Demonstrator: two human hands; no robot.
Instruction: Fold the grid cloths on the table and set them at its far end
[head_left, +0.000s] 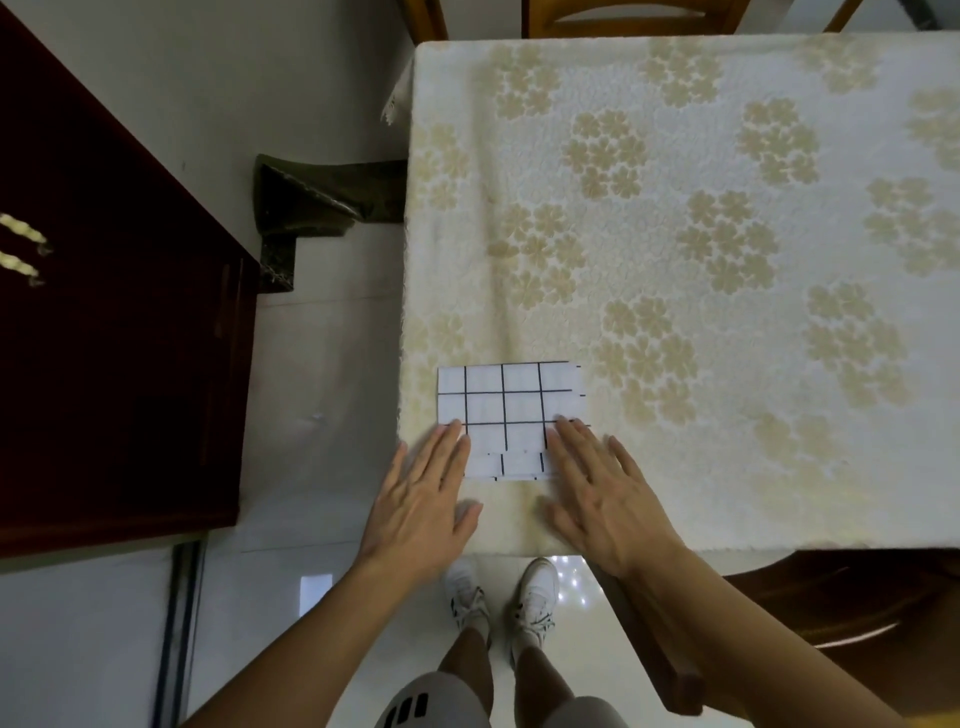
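Observation:
A folded white cloth with a black grid (506, 410) lies flat near the near left corner of the table (727, 467), which wears a cream tablecloth with a beige flower pattern. My left hand (423, 506) lies flat with straight fingers, its fingertips on the cloth's near left corner. My right hand (602, 493) is flat too, fingers spread, its fingertips on the cloth's near right edge. Neither hand grips the cloth. Only this one grid cloth is in view.
A dark red cabinet (104, 338) stands to the left across a strip of white floor. A dark stone step (311, 202) sits by the table's left side. Wooden chairs stand at the far end (623, 15) and near right (831, 613).

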